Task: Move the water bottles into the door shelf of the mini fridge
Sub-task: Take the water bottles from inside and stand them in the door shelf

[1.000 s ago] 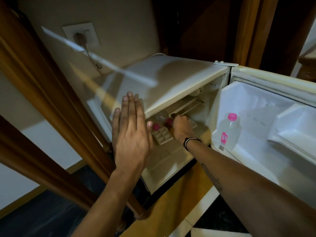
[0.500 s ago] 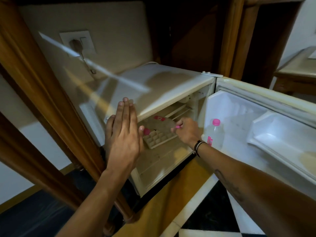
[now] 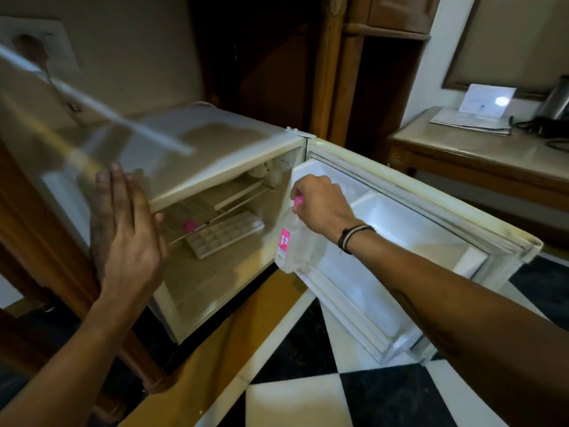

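Head view: right hand (image 3: 320, 204) grip clasps bottle (image 3: 292, 245) neck (pink cap); left hand (image 3: 129, 229) flat, fingers spread.

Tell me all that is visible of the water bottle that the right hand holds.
The water bottle is clear plastic with a pink cap and a pink and white label on its side. It stands nearly upright at the hinge end of the open fridge door, its base low in the door shelf. The right hand grips it around the cap and neck. Whether it holds water cannot be told.
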### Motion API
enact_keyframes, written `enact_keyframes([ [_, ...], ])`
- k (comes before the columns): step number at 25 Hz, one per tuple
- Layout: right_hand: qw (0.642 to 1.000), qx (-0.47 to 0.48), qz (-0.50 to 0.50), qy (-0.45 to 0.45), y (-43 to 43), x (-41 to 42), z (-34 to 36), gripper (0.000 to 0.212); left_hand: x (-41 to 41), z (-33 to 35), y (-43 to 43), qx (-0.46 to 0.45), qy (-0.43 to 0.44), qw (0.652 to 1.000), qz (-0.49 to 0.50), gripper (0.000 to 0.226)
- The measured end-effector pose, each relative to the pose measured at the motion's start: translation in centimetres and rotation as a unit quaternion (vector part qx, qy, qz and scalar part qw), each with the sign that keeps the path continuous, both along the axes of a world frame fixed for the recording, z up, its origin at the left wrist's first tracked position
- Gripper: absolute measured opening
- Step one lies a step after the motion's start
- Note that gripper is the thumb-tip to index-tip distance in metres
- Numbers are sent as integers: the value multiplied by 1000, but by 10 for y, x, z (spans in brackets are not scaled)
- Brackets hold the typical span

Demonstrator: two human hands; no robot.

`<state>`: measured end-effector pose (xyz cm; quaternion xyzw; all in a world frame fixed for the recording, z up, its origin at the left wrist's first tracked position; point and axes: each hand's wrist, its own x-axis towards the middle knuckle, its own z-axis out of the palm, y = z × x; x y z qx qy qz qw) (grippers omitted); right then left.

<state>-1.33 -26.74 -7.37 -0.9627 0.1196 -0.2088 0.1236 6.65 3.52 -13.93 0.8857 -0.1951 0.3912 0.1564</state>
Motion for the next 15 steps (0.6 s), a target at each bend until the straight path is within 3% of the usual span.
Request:
enact_keyframes([
  [5,992,-95,-41,77,-8,-12,18,24,7,-3,-1,10,-3,1000,22,73],
  [8,980,-154,-49,116,-3,-4,16,31,6,-6,-2,1,12,1000,-15,71],
  [12,969,-184,-75,147,-9,8,-1,30,2,-2,-2,25,-77,996,32,73],
  [15,960,-191,-89,184,-15,12,-21,36,5,-5,2,33,-85,995,33,74],
])
